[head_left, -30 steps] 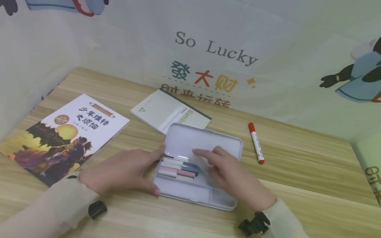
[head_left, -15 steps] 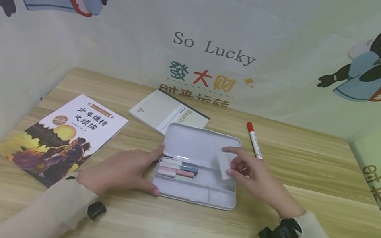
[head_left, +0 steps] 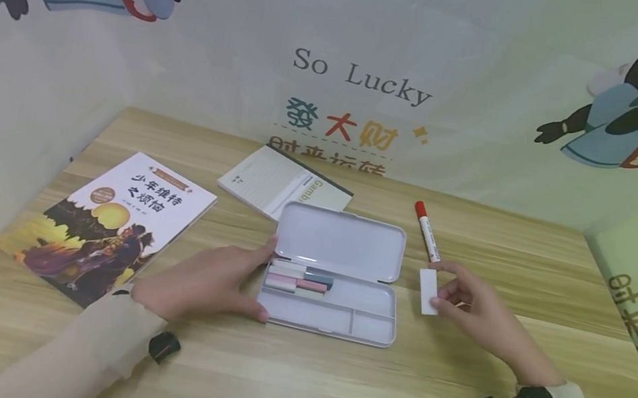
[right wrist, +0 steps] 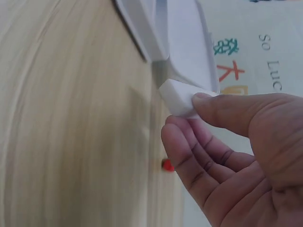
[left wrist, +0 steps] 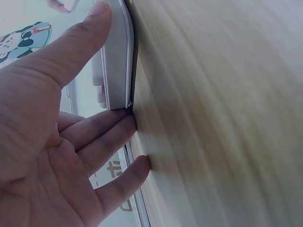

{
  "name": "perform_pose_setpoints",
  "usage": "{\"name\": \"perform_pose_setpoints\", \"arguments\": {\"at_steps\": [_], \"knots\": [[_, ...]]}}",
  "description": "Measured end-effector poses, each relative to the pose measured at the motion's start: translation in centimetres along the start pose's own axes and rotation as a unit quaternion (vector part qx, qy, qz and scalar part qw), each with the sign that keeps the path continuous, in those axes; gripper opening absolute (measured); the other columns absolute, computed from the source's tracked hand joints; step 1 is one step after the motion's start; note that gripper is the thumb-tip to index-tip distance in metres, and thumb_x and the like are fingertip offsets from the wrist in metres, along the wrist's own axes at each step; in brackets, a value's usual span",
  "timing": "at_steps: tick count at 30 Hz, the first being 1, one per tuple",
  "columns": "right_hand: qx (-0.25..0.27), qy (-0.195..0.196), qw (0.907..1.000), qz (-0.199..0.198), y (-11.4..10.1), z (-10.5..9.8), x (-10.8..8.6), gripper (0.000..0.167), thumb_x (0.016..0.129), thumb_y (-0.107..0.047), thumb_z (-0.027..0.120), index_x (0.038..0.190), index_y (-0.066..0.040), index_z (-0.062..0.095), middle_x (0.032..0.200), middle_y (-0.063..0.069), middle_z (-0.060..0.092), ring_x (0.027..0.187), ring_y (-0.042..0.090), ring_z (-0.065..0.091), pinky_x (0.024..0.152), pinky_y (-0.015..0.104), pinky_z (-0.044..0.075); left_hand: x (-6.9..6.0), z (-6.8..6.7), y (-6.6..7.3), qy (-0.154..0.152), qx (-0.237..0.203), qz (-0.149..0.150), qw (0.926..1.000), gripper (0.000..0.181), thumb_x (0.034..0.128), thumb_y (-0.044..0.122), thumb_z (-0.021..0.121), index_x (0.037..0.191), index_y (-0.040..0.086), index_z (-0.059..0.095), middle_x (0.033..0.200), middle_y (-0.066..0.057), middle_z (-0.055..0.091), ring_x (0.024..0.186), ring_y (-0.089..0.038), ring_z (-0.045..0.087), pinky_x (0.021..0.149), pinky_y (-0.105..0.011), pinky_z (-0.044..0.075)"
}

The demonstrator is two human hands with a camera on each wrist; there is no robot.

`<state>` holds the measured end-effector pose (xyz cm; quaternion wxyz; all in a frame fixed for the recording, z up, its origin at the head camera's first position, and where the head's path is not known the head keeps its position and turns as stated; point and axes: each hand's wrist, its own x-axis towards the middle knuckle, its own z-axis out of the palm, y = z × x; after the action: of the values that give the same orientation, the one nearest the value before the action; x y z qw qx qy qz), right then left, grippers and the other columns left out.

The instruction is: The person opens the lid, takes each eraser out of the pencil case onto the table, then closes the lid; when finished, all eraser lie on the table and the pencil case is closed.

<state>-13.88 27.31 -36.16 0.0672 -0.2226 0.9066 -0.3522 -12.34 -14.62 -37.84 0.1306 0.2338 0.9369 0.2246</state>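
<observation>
An open white pencil case [head_left: 340, 239] lies on the table, its lid folded back. In its tray lie several pens or markers [head_left: 299, 284] with white, pink and blue-grey parts. My left hand [head_left: 200, 281] rests at the case's left end, thumb at the near corner and extended fingers at the far side; the left wrist view shows the thumb [left wrist: 78, 45] against the case wall [left wrist: 117, 66]. Right of the case, my right hand [head_left: 475, 306] pinches a white eraser [head_left: 427, 292] between thumb and fingers. In the right wrist view the eraser [right wrist: 177, 97] appears raised above the tabletop.
Behind the right hand lies a red-capped white marker [head_left: 426, 231]. A notepad [head_left: 266, 181] sits behind the case, partly covered by its lid. On the left is an illustrated book [head_left: 119, 225]. Printed cloth [head_left: 369, 16] surrounds the wooden table [head_left: 269, 376].
My right hand has lifted the eraser from over the case and carried it right, beside the case near the marker. The left hand stays in place at the case.
</observation>
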Motion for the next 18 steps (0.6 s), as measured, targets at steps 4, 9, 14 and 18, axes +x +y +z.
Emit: {"name": "perform_pose_setpoints", "arguments": {"at_steps": [4, 9, 14, 18], "knots": [[0.004, -0.005, 0.9999, 0.012, 1.0, -0.2, -0.5, 0.051, 0.094, 0.005, 0.071, 0.141, 0.001, 0.052, 0.092, 0.010, 0.070, 0.078, 0.002, 0.064, 0.066, 0.021, 0.057, -0.1, -0.1, 0.0, -0.002, 0.000, -0.001, 1.0000, 0.117, 0.0808, 0.053, 0.086, 0.166, 0.003, 0.023, 0.153, -0.022, 0.057, 0.138, -0.038, 0.060, 0.118, -0.053, 0.048], [0.002, -0.010, 0.9993, 0.036, 2.1, -0.5, -0.9, 0.049, 0.096, 0.004, 0.069, 0.141, 0.003, 0.050, 0.092, 0.011, 0.068, 0.076, 0.000, 0.062, 0.065, 0.021, 0.057, -0.1, -0.2, 0.1, -0.004, -0.006, 0.002, 1.0000, 0.118, 0.0816, 0.053, 0.086, 0.167, 0.004, 0.021, 0.153, -0.021, 0.058, 0.138, -0.037, 0.060, 0.118, -0.053, 0.048], [0.004, -0.018, 0.9988, 0.045, 2.9, -0.4, -0.9, 0.050, 0.096, 0.004, 0.068, 0.142, 0.006, 0.049, 0.093, 0.013, 0.069, 0.077, 0.000, 0.063, 0.065, 0.021, 0.059, -0.1, -0.2, 0.1, -0.005, -0.004, 0.000, 1.0000, 0.118, 0.0817, 0.054, 0.085, 0.167, 0.003, 0.021, 0.152, -0.022, 0.059, 0.138, -0.038, 0.060, 0.118, -0.053, 0.048], [0.001, -0.021, 0.9987, 0.047, 3.2, -0.3, -0.7, 0.049, 0.096, 0.003, 0.068, 0.141, 0.007, 0.050, 0.094, 0.013, 0.070, 0.077, 0.000, 0.062, 0.065, 0.021, 0.060, -0.2, -0.3, 0.1, -0.007, -0.009, -0.001, 0.9999, 0.119, 0.0819, 0.054, 0.085, 0.167, 0.005, 0.019, 0.150, -0.022, 0.060, 0.137, -0.038, 0.061, 0.117, -0.053, 0.048]]}}
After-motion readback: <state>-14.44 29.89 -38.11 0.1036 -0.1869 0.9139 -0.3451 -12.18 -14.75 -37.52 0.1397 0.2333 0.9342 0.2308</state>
